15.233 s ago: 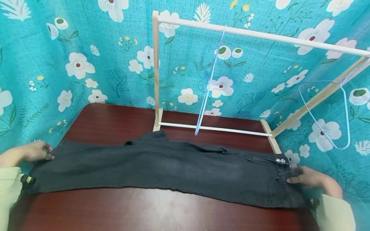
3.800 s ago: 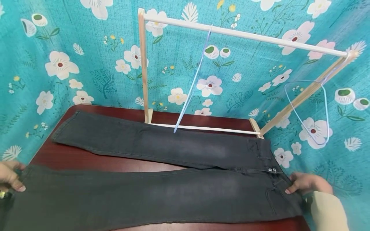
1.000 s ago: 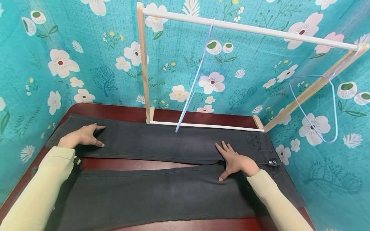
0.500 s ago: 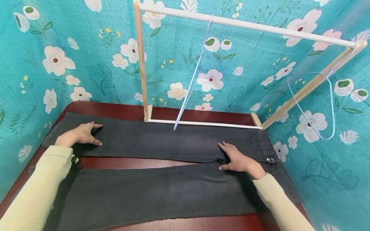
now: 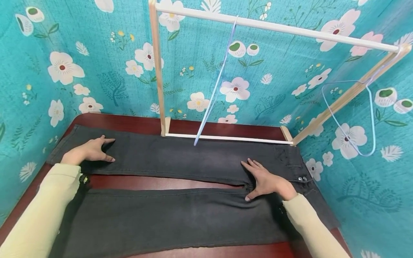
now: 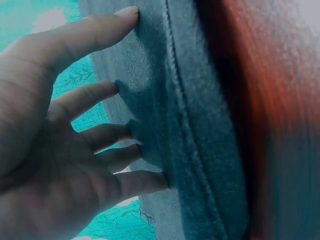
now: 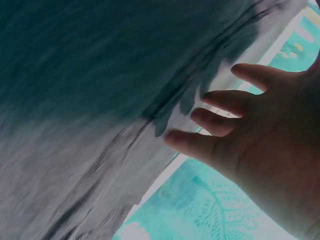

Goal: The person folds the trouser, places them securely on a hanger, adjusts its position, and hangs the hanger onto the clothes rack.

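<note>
Dark grey trousers [image 5: 180,156] lie spread across the table, waist with two buttons at the right, the legs apart toward the left. The left hand [image 5: 91,149] rests with spread fingers on the far leg near its hem; the left wrist view shows those fingertips touching the cloth [image 6: 150,100]. At the crotch, the right hand [image 5: 266,181] lies with thumb and fingers spread over the fabric. In the right wrist view the fingers of the right hand [image 7: 245,120] are extended by the creased cloth [image 7: 100,165]. The near leg's hem is hidden by the left sleeve.
A wooden rack [image 5: 162,93] stands at the table's back, its foot bar behind the far leg. One blue hanger [image 5: 214,89] hangs from the top rail, another hanger [image 5: 372,118] at the right end. A floral curtain [image 5: 113,53] surrounds the red-brown table [image 5: 132,182].
Earlier the hands held the near leg's two ends; both now lie farther in, on the far leg and crotch. Over the last second the right hand shifted slightly and the gap by the crotch widened.
</note>
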`<state>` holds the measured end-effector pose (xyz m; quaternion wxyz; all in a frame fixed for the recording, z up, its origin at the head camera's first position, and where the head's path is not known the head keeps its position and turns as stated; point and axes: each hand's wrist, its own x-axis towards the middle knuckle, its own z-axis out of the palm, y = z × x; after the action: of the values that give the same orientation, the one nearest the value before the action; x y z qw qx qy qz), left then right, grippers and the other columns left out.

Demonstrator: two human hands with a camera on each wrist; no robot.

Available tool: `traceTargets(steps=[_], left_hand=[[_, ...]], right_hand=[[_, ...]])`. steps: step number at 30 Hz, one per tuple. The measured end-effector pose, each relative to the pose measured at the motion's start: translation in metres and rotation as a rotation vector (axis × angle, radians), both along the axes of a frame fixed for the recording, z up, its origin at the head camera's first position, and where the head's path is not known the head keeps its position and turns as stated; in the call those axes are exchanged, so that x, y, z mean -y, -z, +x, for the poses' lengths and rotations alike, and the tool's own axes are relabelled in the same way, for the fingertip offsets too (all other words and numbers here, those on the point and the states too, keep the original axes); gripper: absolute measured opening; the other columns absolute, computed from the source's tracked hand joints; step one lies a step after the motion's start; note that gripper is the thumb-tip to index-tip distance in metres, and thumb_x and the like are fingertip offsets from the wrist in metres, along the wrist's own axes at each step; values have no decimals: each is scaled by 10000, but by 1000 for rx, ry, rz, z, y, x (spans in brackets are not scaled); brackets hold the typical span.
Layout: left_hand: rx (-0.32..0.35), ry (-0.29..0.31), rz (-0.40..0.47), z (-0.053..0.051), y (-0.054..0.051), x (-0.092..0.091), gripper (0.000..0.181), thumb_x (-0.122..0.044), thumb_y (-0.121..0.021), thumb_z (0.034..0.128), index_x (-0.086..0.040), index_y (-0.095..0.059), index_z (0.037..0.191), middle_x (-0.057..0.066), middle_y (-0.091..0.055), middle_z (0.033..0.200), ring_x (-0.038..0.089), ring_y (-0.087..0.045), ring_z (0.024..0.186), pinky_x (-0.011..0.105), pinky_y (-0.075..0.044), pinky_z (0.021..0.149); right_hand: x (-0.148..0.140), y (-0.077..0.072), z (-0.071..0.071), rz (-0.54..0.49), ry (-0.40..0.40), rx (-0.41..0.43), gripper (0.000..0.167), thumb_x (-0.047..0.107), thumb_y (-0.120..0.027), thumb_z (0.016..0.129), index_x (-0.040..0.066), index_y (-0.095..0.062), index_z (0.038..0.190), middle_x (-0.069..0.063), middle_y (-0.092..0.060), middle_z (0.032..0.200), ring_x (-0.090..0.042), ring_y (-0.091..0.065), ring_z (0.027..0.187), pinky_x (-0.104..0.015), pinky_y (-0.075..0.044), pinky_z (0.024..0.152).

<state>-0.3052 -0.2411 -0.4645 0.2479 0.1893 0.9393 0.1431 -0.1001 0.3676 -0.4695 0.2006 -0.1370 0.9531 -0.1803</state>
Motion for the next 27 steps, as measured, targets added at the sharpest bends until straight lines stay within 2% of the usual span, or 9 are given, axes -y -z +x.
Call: traceTargets(steps=[2,5,9,15,18,21,24,27], left_hand=[[5,0,-3,-1,1,1,1058,-414,-855,784,134,-308,1505,536,-98,1497,714,-199,1352,771,-273,1071],[3,5,0,-2,1,2,1053,-409,-852,786,134,-306,1505,538,-100,1494,716,-197,1349,775,-273,1068],[-4,21,14,-4,3,0,1037,-404,-847,794,138,-313,1500,541,-112,1490,714,-203,1348,773,-273,1069],[2,27,12,-6,5,-1,1038,-405,-846,797,139,-311,1501,544,-105,1490,723,-199,1341,781,-274,1060],[9,30,14,-6,5,0,1058,-429,-845,791,138,-305,1503,545,-101,1490,725,-198,1340,781,-271,1061],[14,26,13,-6,5,1,1069,-432,-848,788,143,-298,1502,550,-97,1485,727,-191,1338,782,-265,1063],[19,21,12,-4,4,2,1064,-416,-848,792,147,-291,1503,553,-89,1483,733,-179,1335,787,-261,1059],[18,23,11,-4,3,3,1071,-437,-846,791,138,-292,1504,553,-91,1480,734,-183,1331,791,-265,1051]], right_hand=[[9,-1,-2,1,-20,-27,1323,538,-939,634,28,-211,1614,-297,-133,1659,-537,-119,1510,-753,-184,1137],[24,0,-4,14,-54,-24,1350,539,-944,627,29,-186,1620,-286,-120,1665,-513,-116,1521,-725,-164,1163],[34,4,-3,41,-69,26,1402,517,-962,607,42,-131,1632,-291,-64,1670,-494,-83,1535,-698,-151,1186],[23,4,5,-11,-42,42,1320,560,-899,690,57,-127,1635,-277,-49,1677,-489,-63,1540,-708,-155,1177],[3,-1,16,-43,23,24,1262,562,-867,734,38,-146,1628,-296,-64,1668,-524,-79,1522,-740,-183,1146],[-23,-11,33,-25,119,-9,1268,553,-873,727,-4,-158,1614,-332,-74,1651,-559,-87,1500,-754,-194,1128],[-48,-20,53,46,235,-8,1342,544,-891,696,-118,-120,1572,-409,-56,1611,-616,-65,1469,-760,-173,1124],[-68,-22,75,176,364,44,1429,602,-871,678,-254,-64,1490,-510,-42,1534,-691,-70,1409,-758,-175,1121]])
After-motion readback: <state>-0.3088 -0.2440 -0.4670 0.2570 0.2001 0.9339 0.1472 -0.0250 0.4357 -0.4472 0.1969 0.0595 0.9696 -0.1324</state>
